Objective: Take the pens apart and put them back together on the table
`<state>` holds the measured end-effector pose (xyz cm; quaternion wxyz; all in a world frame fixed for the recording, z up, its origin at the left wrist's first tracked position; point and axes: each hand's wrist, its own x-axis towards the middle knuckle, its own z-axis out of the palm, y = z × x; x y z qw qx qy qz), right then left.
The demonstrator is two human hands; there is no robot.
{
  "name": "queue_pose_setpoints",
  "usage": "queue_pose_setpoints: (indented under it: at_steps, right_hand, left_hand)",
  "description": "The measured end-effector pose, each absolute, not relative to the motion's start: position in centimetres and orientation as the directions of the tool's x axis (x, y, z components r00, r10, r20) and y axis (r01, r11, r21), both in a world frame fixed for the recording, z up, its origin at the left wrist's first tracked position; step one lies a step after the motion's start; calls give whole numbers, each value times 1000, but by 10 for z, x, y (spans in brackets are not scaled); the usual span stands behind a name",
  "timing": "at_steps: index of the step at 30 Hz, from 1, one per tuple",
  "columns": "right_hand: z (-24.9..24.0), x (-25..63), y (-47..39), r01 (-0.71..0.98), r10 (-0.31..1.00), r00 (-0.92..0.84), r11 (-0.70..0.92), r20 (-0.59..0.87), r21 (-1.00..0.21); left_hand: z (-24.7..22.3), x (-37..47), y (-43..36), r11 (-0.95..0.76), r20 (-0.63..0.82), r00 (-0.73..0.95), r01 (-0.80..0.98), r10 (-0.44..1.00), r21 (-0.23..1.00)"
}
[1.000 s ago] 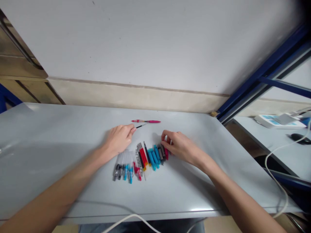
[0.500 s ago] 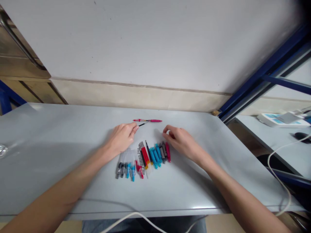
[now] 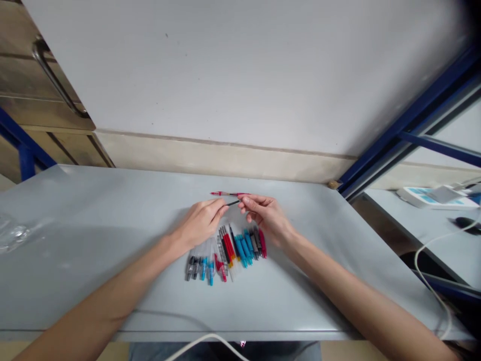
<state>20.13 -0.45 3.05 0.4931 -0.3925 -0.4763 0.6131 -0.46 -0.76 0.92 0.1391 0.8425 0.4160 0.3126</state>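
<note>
My left hand [image 3: 205, 218] pinches one end of a thin black pen refill [image 3: 233, 203]. At the refill's other end, the fingertips of my right hand [image 3: 263, 208] are closed on its tip. Just behind lies a red pen [image 3: 221, 193], partly covered by my right hand. Below my hands are clear pen barrels with coloured ends [image 3: 203, 265], several red and black refills [image 3: 228, 245], and a row of blue grip sections [image 3: 245, 246]. Grey grip sections [image 3: 256, 244] and a red one [image 3: 262, 243] end that row. My left hand hides some barrel tops.
A crumpled clear plastic bag [image 3: 15, 233] sits at the table's left edge. White wall [image 3: 240, 75] rises behind the grey table [image 3: 93, 281]. Blue metal frames stand at both sides. A white cable [image 3: 421, 271] hangs at right, near a black mouse [image 3: 468, 224].
My right hand has moved left and up to the refill and closed on its tip. My left hand still holds the other end. The view has shifted slightly.
</note>
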Motion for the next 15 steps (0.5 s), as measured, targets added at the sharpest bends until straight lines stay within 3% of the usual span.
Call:
queue_pose_setpoints:
  at_steps: [4, 7, 15]
  right_hand:
    - [43, 211, 14, -222, 974, 74, 226, 215, -948]
    - [41, 215, 11, -118, 944, 116, 322, 309, -939]
    - [33, 194, -28, 275, 917, -297, 347, 264, -897]
  left_hand:
    - [8, -6, -5, -599, 457, 394, 602, 798, 528]
    - [6, -8, -2, -556, 451, 343, 644, 824, 526]
    - [12, -9, -5, -477, 399, 297, 723, 867, 499]
